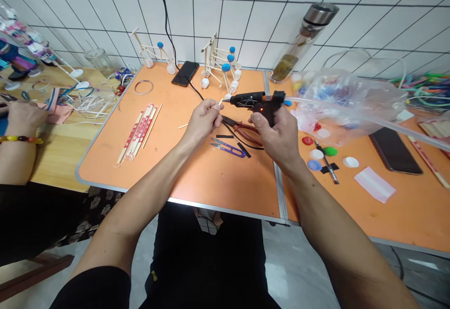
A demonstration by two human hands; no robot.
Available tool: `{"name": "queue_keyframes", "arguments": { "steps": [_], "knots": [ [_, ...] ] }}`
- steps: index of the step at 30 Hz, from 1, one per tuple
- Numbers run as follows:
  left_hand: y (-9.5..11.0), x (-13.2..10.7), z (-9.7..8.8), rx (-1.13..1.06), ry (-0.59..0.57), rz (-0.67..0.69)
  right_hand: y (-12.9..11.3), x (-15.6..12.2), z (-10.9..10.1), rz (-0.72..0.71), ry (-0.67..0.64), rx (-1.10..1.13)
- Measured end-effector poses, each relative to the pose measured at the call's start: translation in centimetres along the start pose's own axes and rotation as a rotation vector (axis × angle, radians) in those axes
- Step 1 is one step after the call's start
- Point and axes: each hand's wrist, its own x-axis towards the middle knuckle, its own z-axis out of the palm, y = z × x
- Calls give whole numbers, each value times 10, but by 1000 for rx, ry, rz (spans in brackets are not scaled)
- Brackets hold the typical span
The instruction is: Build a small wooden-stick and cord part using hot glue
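Observation:
My left hand (203, 121) pinches a thin pale wooden stick (221, 102), its tip close to the nozzle of a black hot glue gun (253, 102). My right hand (274, 136) grips the gun by its handle, and a small orange light glows on the gun. A long translucent glue stick (365, 116) runs from the gun's rear towards the right. Below my hands lie red-handled pliers (243, 130), purple thread snips (228, 148) and the gun's black cord (246, 142) on an orange table (218, 177).
Wooden stick models with blue balls (221, 65) stand at the back, beside a phone (185, 73). Wrapped chopsticks (138, 133), a plastic bag (346, 102), bottle caps (316, 153) and a glass flask (302, 44) lie around. At left, a co-worker's hand (24, 119) works at a wooden table.

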Motion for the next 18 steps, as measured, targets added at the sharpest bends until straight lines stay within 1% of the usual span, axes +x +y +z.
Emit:
{"name": "queue_keyframes", "arguments": {
  "steps": [3, 9, 15, 18],
  "knots": [
    [1, 0, 0, -2, -5, -2, 4, 1, 1, -23, 7, -19],
    [0, 1, 0, -10, -16, 19, 14, 3, 4, -151, 40, 1],
    [-1, 2, 0, 3, -16, 21, 18, 2, 4, -149, 19, 2],
    [0, 3, 0, 9, -14, 28, 17, 2, 5, -156, 28, -14]
  ]
}}
